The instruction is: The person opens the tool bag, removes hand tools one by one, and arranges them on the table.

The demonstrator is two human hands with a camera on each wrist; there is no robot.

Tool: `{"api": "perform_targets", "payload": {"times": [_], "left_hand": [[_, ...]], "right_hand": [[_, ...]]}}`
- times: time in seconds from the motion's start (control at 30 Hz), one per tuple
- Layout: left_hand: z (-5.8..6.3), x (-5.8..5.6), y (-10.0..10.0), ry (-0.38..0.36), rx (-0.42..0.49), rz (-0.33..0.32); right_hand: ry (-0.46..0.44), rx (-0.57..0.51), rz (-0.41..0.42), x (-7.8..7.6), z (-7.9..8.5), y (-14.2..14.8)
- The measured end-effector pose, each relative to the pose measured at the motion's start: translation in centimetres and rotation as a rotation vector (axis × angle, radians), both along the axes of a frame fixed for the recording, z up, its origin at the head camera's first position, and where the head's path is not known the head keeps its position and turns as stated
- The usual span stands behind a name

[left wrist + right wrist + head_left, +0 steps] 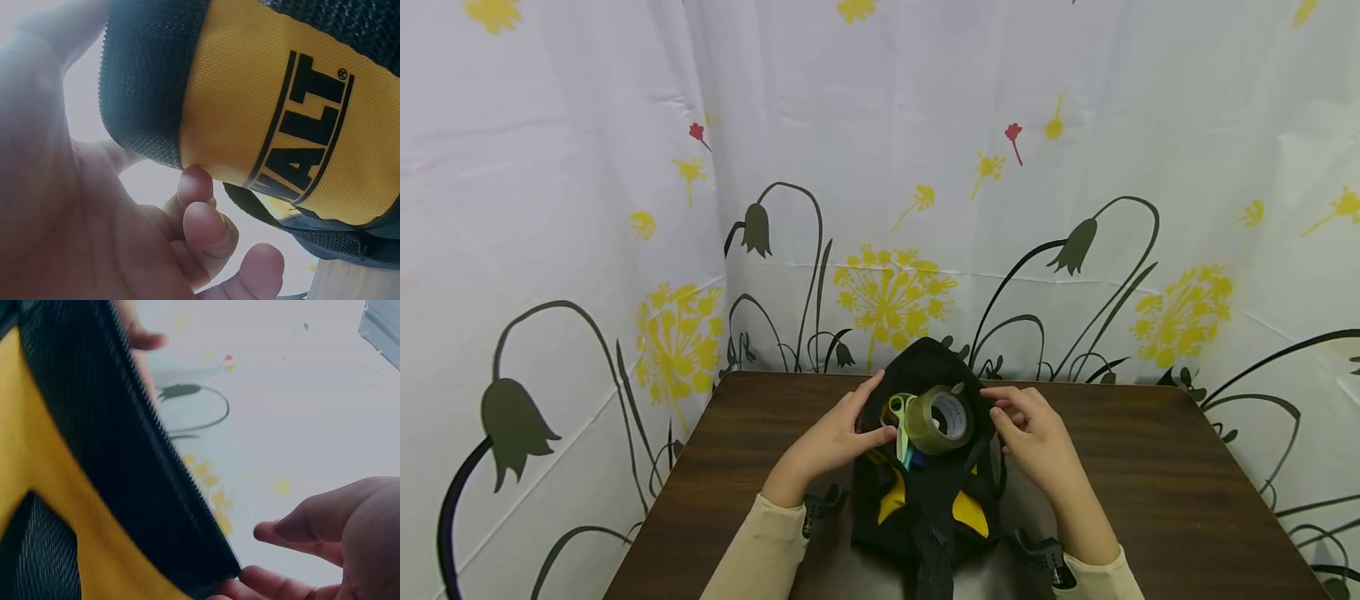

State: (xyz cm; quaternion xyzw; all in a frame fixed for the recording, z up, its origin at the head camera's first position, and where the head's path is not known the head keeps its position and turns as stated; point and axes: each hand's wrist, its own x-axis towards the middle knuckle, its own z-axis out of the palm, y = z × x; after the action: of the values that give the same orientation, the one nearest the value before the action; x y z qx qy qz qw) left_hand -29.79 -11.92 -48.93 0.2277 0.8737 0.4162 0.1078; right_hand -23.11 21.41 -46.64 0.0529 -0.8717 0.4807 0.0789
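Observation:
A black and yellow tool bag (880,537) stands before me with its zippered mouth gaping. Inside lie a roll of clear packing tape (922,425) and scissors with pale green handles (901,433), beside something blue. My left hand (831,437) is spread at the bag's left side, the thumb reaching over the mouth. In the left wrist view, its fingertips (195,184) sit at the corner of the yellow panel (250,106) lettered "WALT". On the other side, my right hand (1033,429) touches the rim with its fingertips (265,581), thumb held apart.
The bag is on a dark wooden table (1120,467). A black strap (936,550) hangs down the bag's front. Behind the table hangs a white curtain (880,142) with flower prints. Both wrists wear black camera mounts (1041,554).

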Motion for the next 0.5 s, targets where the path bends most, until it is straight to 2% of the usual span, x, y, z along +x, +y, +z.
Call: {"api": "perform_targets", "payload": {"times": [0.23,0.37,0.5], "left_hand": [[-0.2,-0.1,0.3,-0.004,0.016,-0.009],[-0.3,0.0,0.2,-0.015,0.015,-0.008],[-0.3,0.1,0.2,-0.005,0.008,-0.022]], "right_hand": [[0.076,-0.098,0.005,0.6,1.3,-0.5],[0.056,-0.201,0.046,0.7,2.2,-1.1],[0.022,-0.263,0.115,0.2,3.5,-2.1]]}}
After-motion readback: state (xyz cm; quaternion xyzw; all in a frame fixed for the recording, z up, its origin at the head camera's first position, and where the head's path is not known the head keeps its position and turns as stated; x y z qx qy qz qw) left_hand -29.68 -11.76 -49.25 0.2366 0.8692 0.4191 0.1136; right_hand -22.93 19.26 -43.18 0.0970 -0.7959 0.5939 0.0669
